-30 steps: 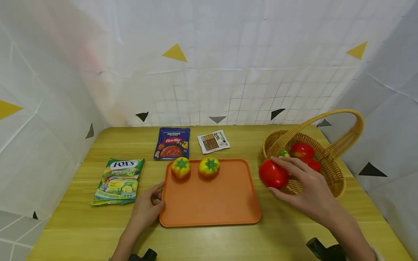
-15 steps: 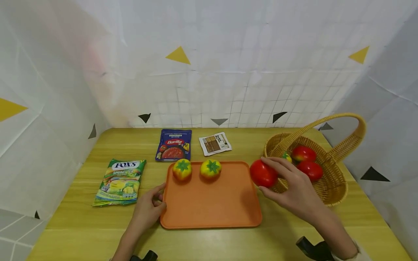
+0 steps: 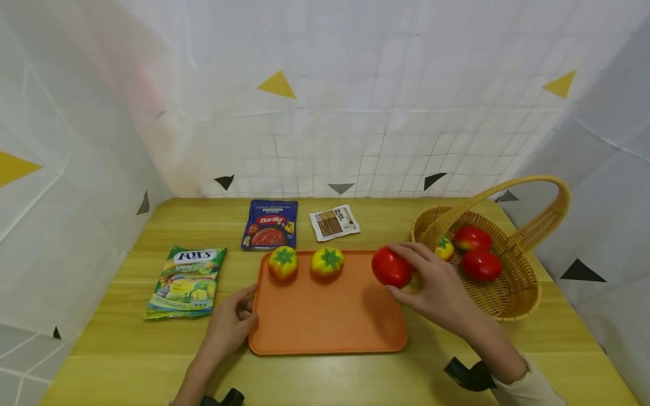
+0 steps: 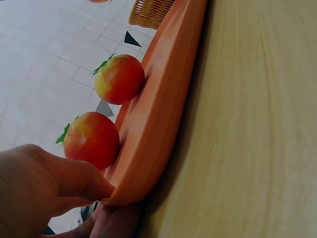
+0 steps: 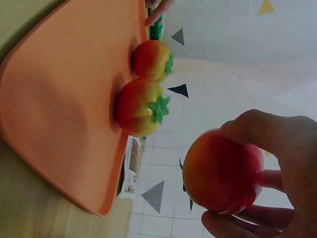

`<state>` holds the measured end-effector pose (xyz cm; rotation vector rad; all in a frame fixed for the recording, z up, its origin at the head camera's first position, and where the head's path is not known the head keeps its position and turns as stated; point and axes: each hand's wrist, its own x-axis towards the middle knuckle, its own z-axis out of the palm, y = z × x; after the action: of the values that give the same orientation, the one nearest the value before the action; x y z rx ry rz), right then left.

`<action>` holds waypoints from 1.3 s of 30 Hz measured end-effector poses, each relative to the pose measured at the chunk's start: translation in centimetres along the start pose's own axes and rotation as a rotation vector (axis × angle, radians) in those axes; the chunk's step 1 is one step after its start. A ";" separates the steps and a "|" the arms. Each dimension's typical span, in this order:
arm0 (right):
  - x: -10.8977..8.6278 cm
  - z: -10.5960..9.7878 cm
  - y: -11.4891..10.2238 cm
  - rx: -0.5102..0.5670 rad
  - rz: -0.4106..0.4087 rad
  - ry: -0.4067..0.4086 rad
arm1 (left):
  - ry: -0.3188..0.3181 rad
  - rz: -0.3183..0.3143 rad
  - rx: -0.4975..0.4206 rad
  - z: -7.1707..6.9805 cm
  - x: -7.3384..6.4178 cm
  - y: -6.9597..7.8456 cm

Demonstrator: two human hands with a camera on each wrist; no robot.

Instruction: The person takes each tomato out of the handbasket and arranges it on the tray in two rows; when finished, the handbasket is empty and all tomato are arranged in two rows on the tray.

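My right hand (image 3: 439,287) pinches a red tomato (image 3: 391,267) between thumb and fingers, above the right side of the orange tray (image 3: 330,321). In the right wrist view the held tomato (image 5: 220,171) shows an orange-red side and a bit of green leaf. The left hand (image 3: 228,321) grips the tray's left rim; in the left wrist view its thumb lies on top of the rim and other fingers are below. Two yellow-red tomatoes with green star-shaped leaves, a left one (image 3: 282,263) and a right one (image 3: 327,262), sit along the tray's back edge.
To the right stands a wicker basket (image 3: 528,282) with a tall handle, holding several tomatoes (image 3: 481,265). A Barilla pouch (image 3: 269,224) and a small white-brown packet (image 3: 335,222) lie behind the tray. A green FOX'S bag (image 3: 187,282) lies at the left.
The right hand has moved left with the red tomato, from beside the basket to over the tray's right side. My left hand stays on the tray's rim.
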<state>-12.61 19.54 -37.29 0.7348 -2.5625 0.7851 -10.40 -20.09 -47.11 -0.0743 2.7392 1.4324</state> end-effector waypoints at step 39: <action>2.6 6.8 3.6 -0.016 0.175 -0.117 | 0.005 -0.016 0.000 0.1 -0.1 0.2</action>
<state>-18.00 17.07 -42.88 0.5722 -2.7646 0.7949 -10.33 -19.93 -47.00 -0.1001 2.7364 1.4308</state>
